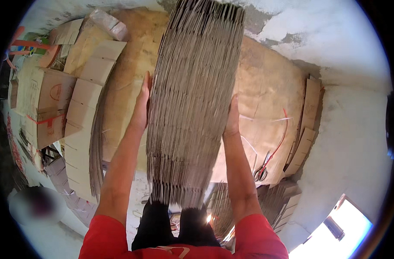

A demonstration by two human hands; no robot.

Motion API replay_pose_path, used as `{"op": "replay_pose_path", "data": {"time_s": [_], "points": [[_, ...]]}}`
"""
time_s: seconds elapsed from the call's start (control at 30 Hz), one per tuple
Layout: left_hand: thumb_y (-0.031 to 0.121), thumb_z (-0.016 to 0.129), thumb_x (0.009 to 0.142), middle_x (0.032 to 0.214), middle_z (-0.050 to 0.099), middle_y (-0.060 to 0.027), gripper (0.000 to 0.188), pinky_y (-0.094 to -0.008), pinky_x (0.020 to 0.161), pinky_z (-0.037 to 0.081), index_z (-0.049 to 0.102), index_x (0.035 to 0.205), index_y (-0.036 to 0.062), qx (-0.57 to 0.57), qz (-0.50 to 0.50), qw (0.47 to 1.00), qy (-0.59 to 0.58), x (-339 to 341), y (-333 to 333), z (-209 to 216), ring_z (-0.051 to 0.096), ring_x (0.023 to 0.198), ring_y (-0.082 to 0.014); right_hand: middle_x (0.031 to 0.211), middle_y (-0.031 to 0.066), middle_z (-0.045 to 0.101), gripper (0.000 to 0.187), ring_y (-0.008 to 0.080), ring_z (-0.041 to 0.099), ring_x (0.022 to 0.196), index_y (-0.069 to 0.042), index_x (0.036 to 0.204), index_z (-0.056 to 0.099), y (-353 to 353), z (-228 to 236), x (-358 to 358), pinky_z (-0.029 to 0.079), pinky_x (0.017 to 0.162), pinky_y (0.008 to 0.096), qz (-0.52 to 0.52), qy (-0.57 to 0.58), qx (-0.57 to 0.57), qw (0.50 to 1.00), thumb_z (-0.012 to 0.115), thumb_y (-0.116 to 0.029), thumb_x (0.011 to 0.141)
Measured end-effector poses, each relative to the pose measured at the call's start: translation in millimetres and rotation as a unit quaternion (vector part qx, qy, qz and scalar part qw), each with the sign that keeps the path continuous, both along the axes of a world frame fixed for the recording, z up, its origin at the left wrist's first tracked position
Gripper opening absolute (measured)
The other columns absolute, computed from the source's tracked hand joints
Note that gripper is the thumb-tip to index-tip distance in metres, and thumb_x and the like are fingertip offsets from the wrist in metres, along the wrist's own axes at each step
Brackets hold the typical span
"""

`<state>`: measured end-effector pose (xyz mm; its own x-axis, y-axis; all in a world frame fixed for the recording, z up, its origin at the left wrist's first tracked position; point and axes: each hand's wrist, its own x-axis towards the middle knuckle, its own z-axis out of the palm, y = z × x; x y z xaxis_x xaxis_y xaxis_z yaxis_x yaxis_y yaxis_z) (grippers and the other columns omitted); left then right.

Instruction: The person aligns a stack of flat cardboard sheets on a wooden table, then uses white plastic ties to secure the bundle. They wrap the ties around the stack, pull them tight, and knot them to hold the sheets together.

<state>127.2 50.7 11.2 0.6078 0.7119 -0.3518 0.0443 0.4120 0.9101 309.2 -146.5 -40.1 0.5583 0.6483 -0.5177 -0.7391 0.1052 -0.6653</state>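
Note:
A tall, thick stack of flat cardboard sheets point(192, 103), seen by its many edges, is held up between my two hands. My left hand point(143, 103) presses flat on its left side, and my right hand point(233, 116) presses on its right side. Most of the fingers are hidden behind the stack. Beneath it lies a table covered with brown board point(266, 82). To the right of my right hand rest a pair of scissors point(261, 172), a red strip point(283, 136) and some thin white strips.
Slotted cardboard strips point(82, 103) stand along the table's left side, next to a carton point(52, 108). More cardboard point(307, 116) leans at the right edge. A wrapped block point(108, 25) lies at the back left. Peeling white walls point(352, 116) rise behind and right. Further cardboard stacks point(270, 203) stand low on the right.

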Motion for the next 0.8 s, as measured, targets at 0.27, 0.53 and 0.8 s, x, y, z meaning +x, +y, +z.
{"op": "replay_pose_path", "data": {"time_s": [0.27, 0.53, 0.8], "points": [[0.045, 0.068, 0.074, 0.153, 0.019, -0.0114, 0.102, -0.0337, 0.113, 0.013, 0.011, 0.148, 0.0046, -0.048, -0.132, 0.99, 0.016, -51.0, 18.7, -50.0, 0.015, 0.141, -0.023, 0.13, 0.0108, 0.05, 0.062, 0.024, 0.05, 0.116, -0.002, 0.135, 0.039, -36.6, 1.0, 7.4, 0.041, 0.099, 0.0369, 0.058, 0.049, -0.072, 0.995, 0.048, -0.046, 0.092], [0.027, 0.075, 0.07, 0.148, 0.029, -0.0124, 0.102, -0.0341, 0.111, 0.02, 0.013, 0.148, 0.0072, -0.082, -0.081, 0.99, 0.076, -16.4, -19.4, -52.1, 0.027, 0.137, -0.0232, 0.13, 0.0108, 0.049, 0.061, 0.023, 0.05, 0.115, -0.003, 0.137, 0.036, -3.1, 12.3, -13.7, 0.042, 0.097, 0.0357, 0.055, 0.073, -0.026, 0.995, 0.052, -0.04, 0.091], [0.023, 0.078, 0.061, 0.146, 0.034, -0.0142, 0.104, -0.0353, 0.111, 0.023, 0.021, 0.146, 0.0014, -0.109, -0.075, 0.986, 0.101, -59.9, -50.1, -1.5, 0.033, 0.134, -0.0258, 0.131, 0.0127, 0.048, 0.06, 0.0243, 0.049, 0.116, 0.0, 0.135, 0.039, -41.7, 34.2, -71.2, 0.04, 0.099, 0.036, 0.043, 0.043, -0.043, 0.997, 0.048, -0.039, 0.091]]}}
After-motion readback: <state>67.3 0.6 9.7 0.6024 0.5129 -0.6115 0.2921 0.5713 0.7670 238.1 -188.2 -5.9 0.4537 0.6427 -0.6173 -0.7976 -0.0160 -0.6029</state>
